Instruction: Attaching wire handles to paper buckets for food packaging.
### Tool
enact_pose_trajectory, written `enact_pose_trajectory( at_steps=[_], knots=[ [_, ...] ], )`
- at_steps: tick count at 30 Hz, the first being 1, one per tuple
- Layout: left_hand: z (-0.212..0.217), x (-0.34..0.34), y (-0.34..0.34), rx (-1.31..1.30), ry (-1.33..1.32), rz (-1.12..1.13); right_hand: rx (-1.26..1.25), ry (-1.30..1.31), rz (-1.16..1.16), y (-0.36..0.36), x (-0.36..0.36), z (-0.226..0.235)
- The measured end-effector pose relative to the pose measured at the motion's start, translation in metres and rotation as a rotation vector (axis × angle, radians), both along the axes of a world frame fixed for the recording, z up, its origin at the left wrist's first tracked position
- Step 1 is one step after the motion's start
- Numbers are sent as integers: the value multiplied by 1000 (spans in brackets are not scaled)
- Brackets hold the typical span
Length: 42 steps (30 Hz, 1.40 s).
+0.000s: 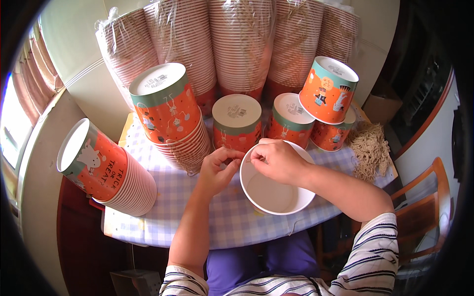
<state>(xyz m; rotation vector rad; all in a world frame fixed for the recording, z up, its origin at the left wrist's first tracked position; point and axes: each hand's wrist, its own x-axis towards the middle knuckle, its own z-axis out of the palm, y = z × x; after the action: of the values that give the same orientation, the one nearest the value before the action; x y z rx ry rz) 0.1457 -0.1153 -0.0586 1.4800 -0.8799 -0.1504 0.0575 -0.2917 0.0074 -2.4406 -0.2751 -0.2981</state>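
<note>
An orange-printed paper bucket with a white inside stands tilted toward me at the table's near side, its mouth facing up. Against the outer left of its rim, my left hand is closed, thumb and forefinger curled near the wall. My right hand reaches over the far rim, its fingertips pinched together just inside the left wall. Whatever lies between the fingers of either hand is too small or hidden to make out; a thin strand seems to run there. A short cord end trails on the tablecloth near the front edge.
Upside-down stacks of orange and green buckets stand at left and centre left. More inverted buckets sit behind, one perched on others. Tan twine heaps at right. Plastic-wrapped stacks line the back. A wooden chair stands right.
</note>
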Motion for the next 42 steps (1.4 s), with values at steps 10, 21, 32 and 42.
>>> enact_pose_trajectory(
  at_steps=[10,21,32,42],
  knots=[
    [-2,2,1,8,-40,-6,-7,-60,-40,1,2,-2],
    [0,2,1,0,-48,-16,-42,-49,15,1,1,2],
    [1,3,2,7,-68,0,-147,-154,7,6,1,1],
    [6,-1,4,59,-29,-51,-64,-149,40,3,4,-2]
  ],
)
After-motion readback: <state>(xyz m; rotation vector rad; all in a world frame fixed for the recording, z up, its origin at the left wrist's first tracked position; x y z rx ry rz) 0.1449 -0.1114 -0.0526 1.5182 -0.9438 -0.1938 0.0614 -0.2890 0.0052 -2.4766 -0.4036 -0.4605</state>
